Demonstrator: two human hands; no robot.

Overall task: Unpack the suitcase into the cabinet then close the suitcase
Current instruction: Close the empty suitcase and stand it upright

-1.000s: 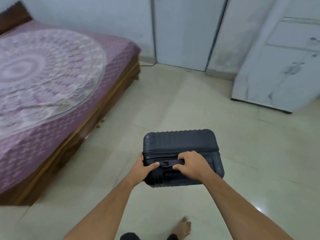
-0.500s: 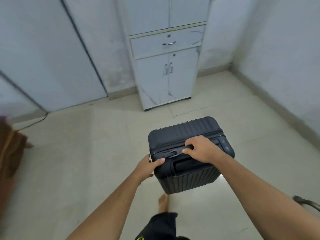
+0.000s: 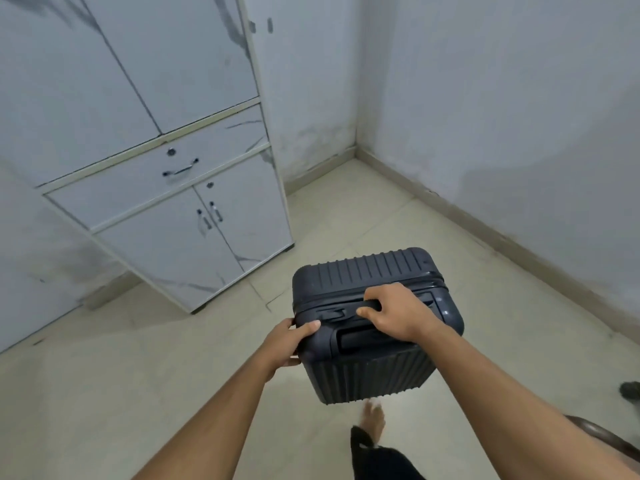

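— So, what does the room look like?

— Pale tiled floor [image 3: 398, 216] fills the lower half of the frame, meeting grey-white walls [image 3: 502, 98] at a corner in the upper middle. A white marble-patterned cabinet [image 3: 166, 188] stands in the upper left, tilted in the wide-angle view, all its doors closed: tall doors on top, a drawer [image 3: 162, 174] with a metal pull below them, two small doors with paired handles at the bottom.

— And the suitcase?

— It is a dark, ribbed hard-shell suitcase [image 3: 367, 271], zipped closed, just right of centre in the lower half of the frame, in front of the cabinet and apart from it. It appears to be off the floor, though I cannot be sure.

— How are the hands placed?

— Both arms reach in from the bottom edge. The right hand [image 3: 394, 311] has its fingers curled round the carry handle on the case's top. The left hand [image 3: 289, 341] clasps the near left corner, thumb lying on top and fingers wrapped down the side.

— Anything else?

— A bare foot [image 3: 374, 419] shows under the case at lower centre.
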